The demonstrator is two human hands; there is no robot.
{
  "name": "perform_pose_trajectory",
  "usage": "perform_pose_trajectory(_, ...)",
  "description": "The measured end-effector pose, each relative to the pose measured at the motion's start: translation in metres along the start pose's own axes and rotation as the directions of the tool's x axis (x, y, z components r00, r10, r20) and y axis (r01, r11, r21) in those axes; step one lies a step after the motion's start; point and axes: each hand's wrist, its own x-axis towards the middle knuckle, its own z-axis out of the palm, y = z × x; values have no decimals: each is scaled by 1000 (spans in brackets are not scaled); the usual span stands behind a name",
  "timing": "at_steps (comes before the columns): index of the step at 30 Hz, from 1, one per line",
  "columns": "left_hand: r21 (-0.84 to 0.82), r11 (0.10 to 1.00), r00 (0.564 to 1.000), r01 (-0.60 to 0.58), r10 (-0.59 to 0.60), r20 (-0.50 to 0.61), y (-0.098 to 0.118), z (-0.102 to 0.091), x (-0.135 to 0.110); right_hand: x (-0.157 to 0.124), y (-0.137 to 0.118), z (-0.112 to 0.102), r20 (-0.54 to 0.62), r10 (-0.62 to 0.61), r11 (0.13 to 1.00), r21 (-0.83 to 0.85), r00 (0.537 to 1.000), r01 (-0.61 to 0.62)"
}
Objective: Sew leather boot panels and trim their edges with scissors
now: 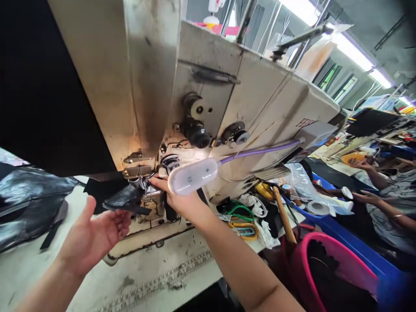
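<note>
A black leather-like piece lies under the needle area of a large sewing machine, its left part jutting out. My left hand is palm up at the left, thumb apart and fingers loosely bent just below the piece's edge; it holds nothing I can see. My right hand reaches in from the right, a fingertip beside the presser foot. A white lamp head on a purple flexible neck covers part of that hand, so its grip is hidden.
Black shiny material lies at the left. Right of the machine are green-handled scissors, yellow-handled snips, a wooden-handled tool and a pink bucket with black scraps. A ruler strip runs along the table. Another person's hands work at far right.
</note>
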Motion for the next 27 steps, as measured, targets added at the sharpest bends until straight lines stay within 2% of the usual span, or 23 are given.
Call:
perform_pose_trajectory(2,-111,993,1000,-27,26,-13,7,18,-2,0,1,2,35,0,1000,-28,999,1)
perform_pose_trajectory(5,-113,988,993,-105,97,-72,16,39,-8,-5,-1,-1,30,-15,999,-35,999,16)
perform_pose_trajectory(8,-85,976,977,-201,193,-95,10,48,-21,-15,-10,-13,-98,-56,998,29,994,59)
perform_pose_trajectory(11,-114,942,940,-316,295,-169,-14,54,-34,-28,-24,-23,-289,-73,989,102,955,106)
perform_pose_trajectory(13,-154,943,943,-294,261,-204,-32,56,-39,-35,-31,-25,-303,-130,981,101,944,168)
perform_pose_trajectory(16,-216,954,966,-210,168,-197,-47,57,-38,-40,-35,-20,-262,-236,971,-22,936,239)
perform_pose_trajectory(21,-229,954,976,-192,161,-149,-43,44,-24,-42,-30,-15,-306,-405,911,-219,861,351)
perform_pose_trajectory(24,-234,959,981,-160,128,-144,-41,38,-19,-42,-27,-18,-282,-442,890,-255,852,377)
perform_pose_trajectory(27,-224,958,976,-177,141,-168,-45,41,-18,-40,-24,-22,-265,-438,893,-234,859,383)
